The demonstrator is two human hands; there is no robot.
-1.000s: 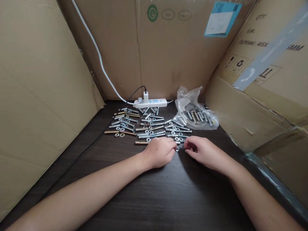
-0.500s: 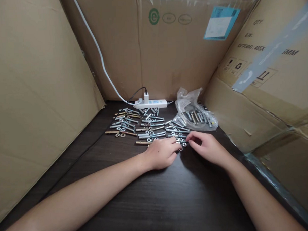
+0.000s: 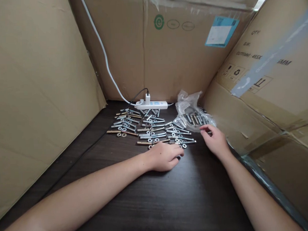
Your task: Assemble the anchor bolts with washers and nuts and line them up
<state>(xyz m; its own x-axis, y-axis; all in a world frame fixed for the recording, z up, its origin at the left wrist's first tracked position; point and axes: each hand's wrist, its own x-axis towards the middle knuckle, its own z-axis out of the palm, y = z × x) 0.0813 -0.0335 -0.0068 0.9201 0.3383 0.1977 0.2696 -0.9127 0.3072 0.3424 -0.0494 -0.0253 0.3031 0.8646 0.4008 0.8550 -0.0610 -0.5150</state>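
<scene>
My left hand (image 3: 166, 157) rests on the dark table at the near edge of the laid-out hardware, its fingers loosely bent and apart. Just beyond its fingertips lie a nut (image 3: 184, 146) and a silver bolt (image 3: 191, 142); other small rings are partly covered by the hand. My right hand (image 3: 214, 140) hovers at the near side of a clear plastic bag (image 3: 187, 104), thumb and forefinger slightly apart with nothing visible between them. Inside the bag are several sleeve anchors (image 3: 196, 119), dark and silver.
Several rows of bolts, sleeves (image 3: 113, 132), nuts and washers (image 3: 124, 135) spread over the table (image 3: 157, 203). Behind them sits a white power strip (image 3: 157, 105) with a plugged-in adapter. A black cable (image 3: 86, 150) crosses at left. Cardboard boxes (image 3: 121, 46) wall three sides.
My right hand has left the bolt and nut and moved right and away from me toward the bag. The left hand has stayed nearly in place, its fingers loosening. The view has tilted up slightly.
</scene>
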